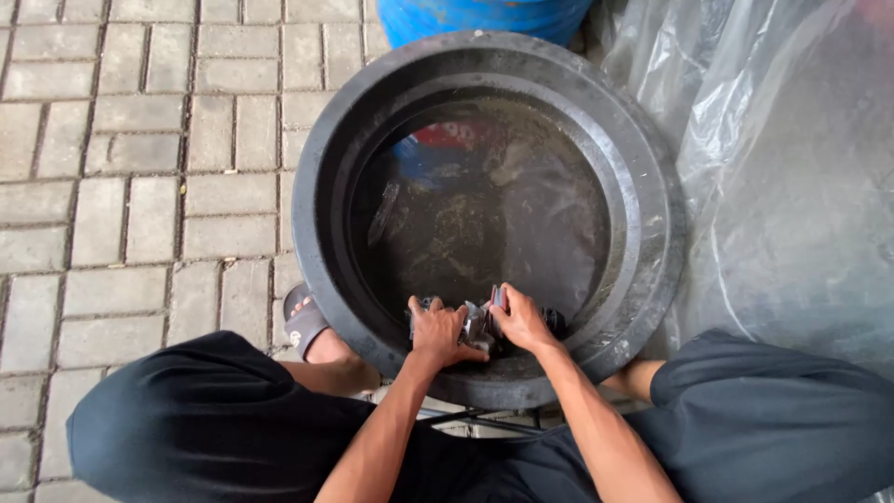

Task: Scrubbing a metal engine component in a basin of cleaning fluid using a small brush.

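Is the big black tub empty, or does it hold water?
The black tub holds dark water: its surface mirrors red and blue shapes.

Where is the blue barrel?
The blue barrel sits at the top of the head view, just behind the big black tub, beside the clear plastic sheet.

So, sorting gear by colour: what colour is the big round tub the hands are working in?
Black, seen in the head view: the tub is black all round, holding dark water.
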